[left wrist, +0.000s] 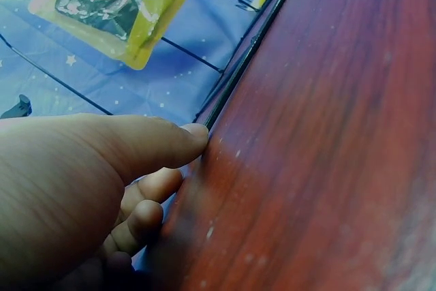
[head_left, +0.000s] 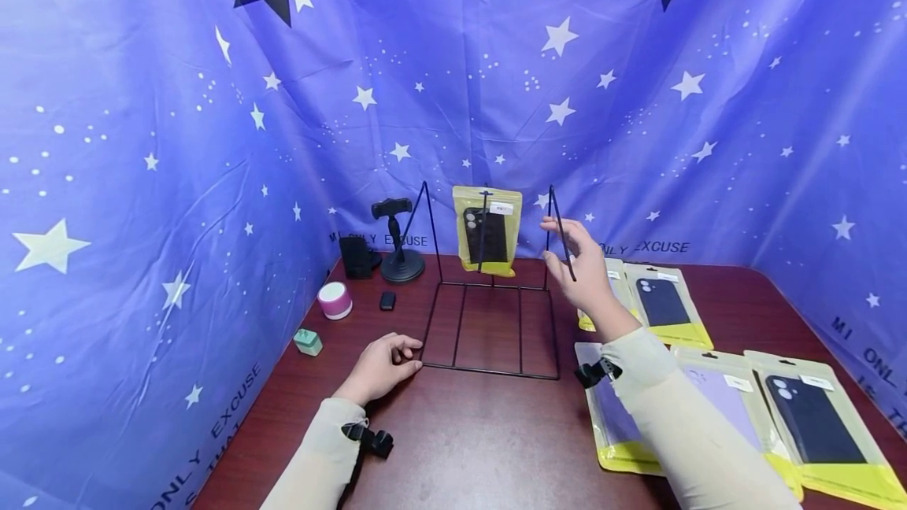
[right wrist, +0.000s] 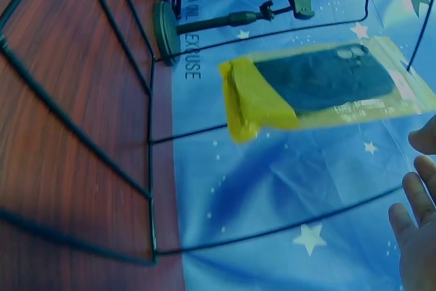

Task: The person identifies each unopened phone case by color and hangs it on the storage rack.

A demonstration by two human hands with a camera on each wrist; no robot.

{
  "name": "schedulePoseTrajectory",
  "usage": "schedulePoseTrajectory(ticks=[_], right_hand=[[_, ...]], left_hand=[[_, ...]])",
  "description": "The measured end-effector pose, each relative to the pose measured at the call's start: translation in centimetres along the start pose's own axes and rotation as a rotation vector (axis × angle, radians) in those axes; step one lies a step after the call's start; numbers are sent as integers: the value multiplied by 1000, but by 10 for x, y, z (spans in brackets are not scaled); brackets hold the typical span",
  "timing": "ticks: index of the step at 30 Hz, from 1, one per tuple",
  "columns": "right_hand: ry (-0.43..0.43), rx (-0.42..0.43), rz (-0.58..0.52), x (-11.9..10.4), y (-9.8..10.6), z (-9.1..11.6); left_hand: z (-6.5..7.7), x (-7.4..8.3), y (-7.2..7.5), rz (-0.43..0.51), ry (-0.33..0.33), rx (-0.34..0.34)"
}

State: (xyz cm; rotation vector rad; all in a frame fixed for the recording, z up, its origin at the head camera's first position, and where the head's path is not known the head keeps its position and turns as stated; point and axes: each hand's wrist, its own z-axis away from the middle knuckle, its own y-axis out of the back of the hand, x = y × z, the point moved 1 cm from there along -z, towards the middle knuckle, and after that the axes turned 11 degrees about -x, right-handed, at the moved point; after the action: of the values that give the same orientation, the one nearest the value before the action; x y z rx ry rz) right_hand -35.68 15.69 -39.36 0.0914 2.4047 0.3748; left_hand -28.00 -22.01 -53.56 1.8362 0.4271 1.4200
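Note:
A black wire display rack (head_left: 489, 373) stands on the table, with three upright prongs. From its middle prong hangs a clear-and-yellow pouch (head_left: 513, 238) holding a black phone case (right wrist: 320, 80). My left hand (head_left: 379, 368) pinches the rack's front left corner; in the left wrist view the thumb (left wrist: 160, 140) lies on the wire and the other fingers curl below it. Beside the right prong (head_left: 562, 227) is my right hand (head_left: 584, 270), its fingers extended and apart. The right wrist view shows those fingers (right wrist: 417, 199) holding nothing, off the pouch.
More pouched phone cases, black (head_left: 815, 419) and purple (head_left: 723, 400), lie on the table at right, partly under my right arm. At left are a phone stand (head_left: 402, 264), a black holder (head_left: 356, 256), a pink-and-white jar (head_left: 335, 301), a green block (head_left: 308, 341) and a small black item (head_left: 387, 301).

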Motion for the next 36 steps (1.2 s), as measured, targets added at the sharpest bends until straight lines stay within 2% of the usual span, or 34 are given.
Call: schedulePoseTrajectory(ticks=[9, 11, 18, 29, 34, 36], right_hand=[[-110, 59, 47, -34, 32, 25], [-126, 71, 68, -34, 40, 30], [-149, 124, 115, -12, 71, 48], [-160, 230, 172, -10, 112, 68], [-223, 262, 221, -14, 125, 71], [-262, 277, 248, -7, 133, 73]], left_hand=[[-1, -1, -2, 3, -1, -5], [-1, 0, -1, 3, 8, -7], [-1, 2, 0, 13, 29, -1], [-2, 1, -1, 6, 29, -7], [-1, -1, -2, 5, 23, -7], [-2, -2, -2, 6, 18, -5]])
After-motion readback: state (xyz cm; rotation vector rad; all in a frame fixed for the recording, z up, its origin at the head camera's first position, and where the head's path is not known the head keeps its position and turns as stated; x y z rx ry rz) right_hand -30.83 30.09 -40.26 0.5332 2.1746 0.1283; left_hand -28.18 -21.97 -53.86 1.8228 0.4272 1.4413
